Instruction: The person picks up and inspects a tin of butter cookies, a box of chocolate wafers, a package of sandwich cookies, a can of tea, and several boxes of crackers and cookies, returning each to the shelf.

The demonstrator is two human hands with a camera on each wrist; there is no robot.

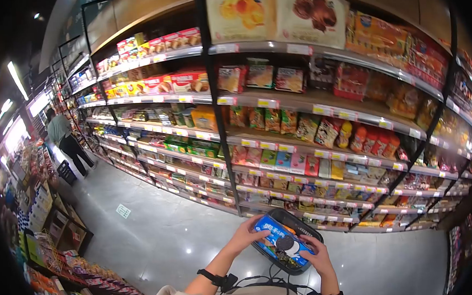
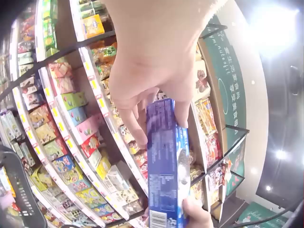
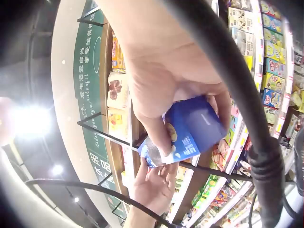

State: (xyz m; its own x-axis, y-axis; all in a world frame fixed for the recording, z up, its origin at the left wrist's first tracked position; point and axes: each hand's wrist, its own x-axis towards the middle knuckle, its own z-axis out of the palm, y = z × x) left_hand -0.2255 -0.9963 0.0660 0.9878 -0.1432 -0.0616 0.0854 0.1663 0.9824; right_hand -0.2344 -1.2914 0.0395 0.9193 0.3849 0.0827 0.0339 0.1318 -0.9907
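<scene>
A blue box (image 1: 278, 237) with a dark round cookie pictured on it is held at both ends above a black basket (image 1: 310, 230). The left hand (image 1: 250, 233) grips its left end, thumb on the printed face; the right hand (image 1: 318, 255) grips the other end. In the left wrist view the left hand (image 2: 152, 80) pinches one end of the box (image 2: 162, 161), whose side shows a barcode. The right wrist view has the right hand (image 3: 175, 80) around the box (image 3: 194, 128), with the left hand (image 3: 153, 190) at the far end. Colourful packets lie in the basket, partly hidden.
Tall shelves (image 1: 276, 99) of packaged snacks run along the front and right. Lower displays (image 1: 62, 223) stand at the left. A person (image 1: 65, 139) stands down the aisle beside a dark crate (image 1: 66, 173). Grey floor (image 1: 160, 228) lies between, and cables hang near the wrists.
</scene>
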